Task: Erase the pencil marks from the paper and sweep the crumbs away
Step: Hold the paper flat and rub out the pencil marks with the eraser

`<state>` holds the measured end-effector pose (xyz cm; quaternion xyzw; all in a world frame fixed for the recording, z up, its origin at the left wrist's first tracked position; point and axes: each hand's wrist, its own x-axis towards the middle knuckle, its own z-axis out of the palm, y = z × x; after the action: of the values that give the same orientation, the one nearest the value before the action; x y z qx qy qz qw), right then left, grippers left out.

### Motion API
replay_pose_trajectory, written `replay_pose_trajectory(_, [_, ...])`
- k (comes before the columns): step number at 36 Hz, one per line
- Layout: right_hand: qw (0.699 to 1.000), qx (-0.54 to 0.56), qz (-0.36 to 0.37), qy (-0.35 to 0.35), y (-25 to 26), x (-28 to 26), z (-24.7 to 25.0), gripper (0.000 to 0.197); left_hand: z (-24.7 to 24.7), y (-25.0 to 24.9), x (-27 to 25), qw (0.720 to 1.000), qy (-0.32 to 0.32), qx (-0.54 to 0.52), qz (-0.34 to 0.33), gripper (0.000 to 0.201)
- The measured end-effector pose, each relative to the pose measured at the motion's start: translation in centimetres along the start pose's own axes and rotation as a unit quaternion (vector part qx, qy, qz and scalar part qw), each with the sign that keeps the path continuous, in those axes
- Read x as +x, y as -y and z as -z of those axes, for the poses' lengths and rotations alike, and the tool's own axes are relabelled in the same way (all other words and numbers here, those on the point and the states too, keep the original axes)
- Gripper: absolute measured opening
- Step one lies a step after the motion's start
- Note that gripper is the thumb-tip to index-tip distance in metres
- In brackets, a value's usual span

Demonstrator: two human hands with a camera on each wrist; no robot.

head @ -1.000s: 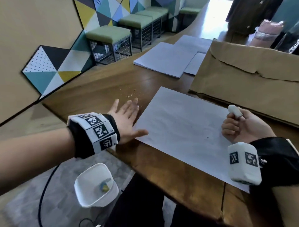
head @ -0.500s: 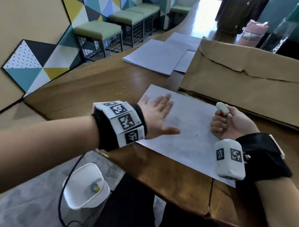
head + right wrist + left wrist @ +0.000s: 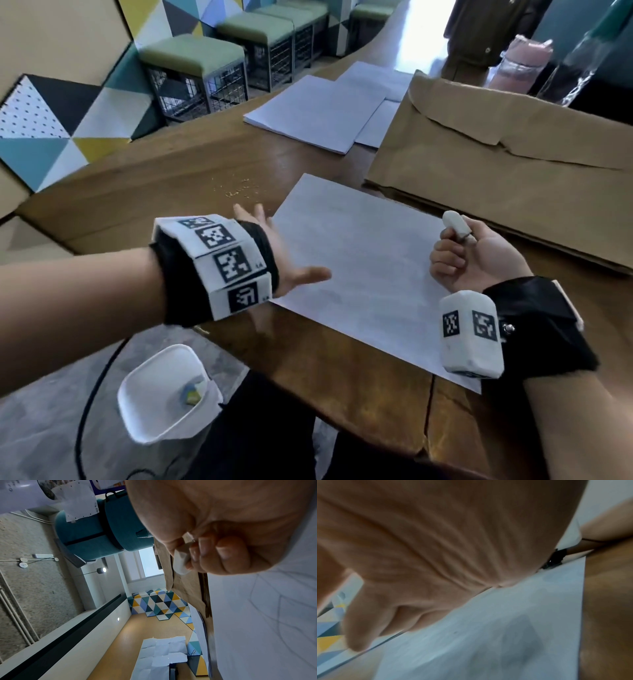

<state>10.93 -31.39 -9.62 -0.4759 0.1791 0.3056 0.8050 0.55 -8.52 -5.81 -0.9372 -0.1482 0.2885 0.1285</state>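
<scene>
A white sheet of paper (image 3: 363,270) lies on the wooden table (image 3: 164,192); faint pencil lines show on the paper (image 3: 267,608) in the right wrist view. Eraser crumbs (image 3: 239,190) are scattered on the wood beyond the sheet's left corner. My left hand (image 3: 274,253) is flat with straight fingers at the sheet's left edge, blurred, its thumb over the paper (image 3: 488,635). My right hand (image 3: 476,253) rests at the right edge with curled fingers holding a white eraser (image 3: 454,221) upright; the eraser (image 3: 181,562) pokes out of the fist.
A large brown envelope (image 3: 513,150) lies right behind the sheet. A stack of white papers (image 3: 318,109) sits further back. A white bin (image 3: 164,394) stands on the floor below the table's near edge. Green stools (image 3: 195,68) line the left wall.
My left hand swept right onto the paper, then back left to the sheet's left edge. My right hand has kept its grip on the eraser and hardly moved.
</scene>
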Motion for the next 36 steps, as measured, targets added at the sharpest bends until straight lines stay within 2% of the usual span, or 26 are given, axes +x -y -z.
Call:
replay_pose_trajectory(1, [1.000, 0.001, -0.001, 0.002, 0.0, 0.0, 0.0, 0.022, 0.0, -0.3, -0.1, 1.000, -0.017, 0.000, -0.020, 0.120])
replay_pose_trajectory(3, [1.000, 0.002, -0.003, 0.003, 0.0, 0.2, 0.1, 0.024, 0.0, -1.5, -0.2, 0.992, -0.044, -0.013, -0.118, 0.104])
replay_pose_trajectory(5, [1.000, 0.001, -0.004, 0.008, 0.0, 0.1, 0.2, 0.026, -0.2, -2.9, -0.5, 0.966, -0.046, -0.043, -0.251, 0.086])
replay_pose_trajectory(7, [1.000, 0.008, -0.006, 0.023, 0.0, -0.1, 0.1, 0.024, -1.0, -3.5, -0.3, 0.940, -0.023, -0.059, -0.336, 0.074])
replay_pose_trajectory(8, [1.000, 0.008, -0.006, 0.025, 0.0, -0.1, 0.1, 0.025, -1.6, -3.2, -0.1, 0.938, -0.012, -0.068, -0.340, 0.071])
replay_pose_trajectory(10, [1.000, 0.000, -0.003, 0.019, -0.1, 0.0, 0.2, 0.025, -2.2, -1.7, 0.3, 0.951, -0.010, -0.087, -0.295, 0.071])
replay_pose_trajectory(12, [1.000, -0.001, -0.004, 0.008, 0.0, 0.2, 0.4, 0.027, -2.3, 0.6, 0.6, 0.974, -0.013, -0.080, -0.212, 0.076])
replay_pose_trajectory(14, [1.000, 0.005, -0.004, 0.006, 0.0, 0.4, 0.6, 0.030, -2.2, 3.1, 1.1, 0.994, -0.014, -0.049, -0.101, 0.088])
replay_pose_trajectory(16, [1.000, 0.008, -0.004, 0.014, 0.1, 0.4, 0.5, 0.030, -2.0, 5.0, 1.4, 0.999, -0.025, -0.016, -0.032, 0.101])
replay_pose_trajectory(17, [1.000, 0.006, -0.005, 0.025, 0.0, 0.3, 0.4, 0.026, -2.0, 5.5, 1.3, 0.998, -0.039, -0.001, -0.040, 0.105])
replay_pose_trajectory(19, [0.999, -0.001, -0.002, 0.042, -0.1, 0.1, 0.1, 0.028, -2.1, 5.9, 0.8, 0.990, -0.056, 0.009, -0.128, 0.108])
replay_pose_trajectory(21, [0.999, -0.005, 0.003, 0.039, -0.1, 0.0, -0.1, 0.030, -2.6, 5.7, 0.0, 0.978, -0.024, 0.010, -0.209, 0.100])
replay_pose_trajectory(22, [0.999, -0.006, 0.005, 0.038, -0.1, -0.1, -0.1, 0.029, -3.0, 5.6, -0.4, 0.976, 0.001, 0.017, -0.218, 0.101])
replay_pose_trajectory(23, [0.999, -0.007, 0.008, 0.037, -0.1, -0.1, -0.1, 0.029, -3.3, 5.6, -0.6, 0.979, 0.014, 0.027, -0.201, 0.107])
replay_pose_trajectory(25, [0.999, -0.004, 0.011, 0.039, -0.1, 0.0, -0.1, 0.035, -3.5, 6.0, -0.4, 0.990, 0.011, 0.064, -0.123, 0.120])
replay_pose_trajectory(27, [0.999, -0.002, 0.012, 0.041, -0.2, -0.1, -0.2, 0.038, -2.6, 6.1, 0.0, 0.992, -0.017, 0.112, -0.045, 0.115])
replay_pose_trajectory(29, [0.999, -0.002, 0.013, 0.043, -0.2, -0.2, -0.3, 0.039, -1.4, 5.6, 0.3, 0.990, -0.060, 0.118, -0.043, 0.108])
replay_pose_trajectory(32, [0.999, 0.003, 0.011, 0.044, -0.3, -0.3, -0.3, 0.036, 0.3, 3.8, 0.8, 0.984, -0.088, 0.055, -0.148, 0.086])
replay_pose_trajectory(36, [0.999, 0.003, 0.006, 0.034, -0.2, -0.3, 0.0, 0.028, 1.5, 1.2, 2.7, 0.954, -0.100, -0.014, -0.284, 0.069])
